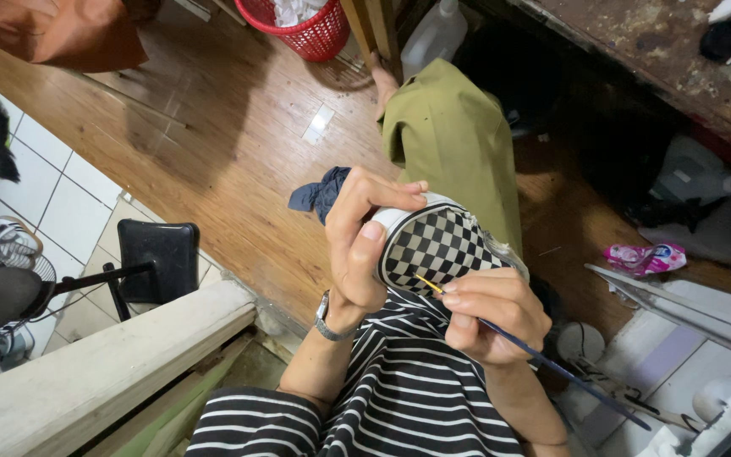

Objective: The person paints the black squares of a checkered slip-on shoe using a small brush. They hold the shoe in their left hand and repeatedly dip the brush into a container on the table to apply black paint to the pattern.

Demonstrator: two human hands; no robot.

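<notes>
My left hand (pixel 357 237) grips the toe end of a black-and-white checkered slip-on shoe (pixel 437 245) and holds it up over my lap. My right hand (pixel 492 313) pinches a thin paintbrush (pixel 552 366) with a dark blue handle. The brush's fine yellowish tip touches the checkered upper near its lower edge. A wristwatch (pixel 325 322) sits on my left wrist. The shoe's heel end is hidden behind my right hand and olive trouser leg (pixel 450 135).
A dark blue cloth (pixel 319 193) lies on the wooden floor beside my knee. A red basket (pixel 302 25) stands at the top. A black stool (pixel 158 258) and a pale wooden beam (pixel 103 372) are at the left, a pink packet (pixel 645 256) at the right.
</notes>
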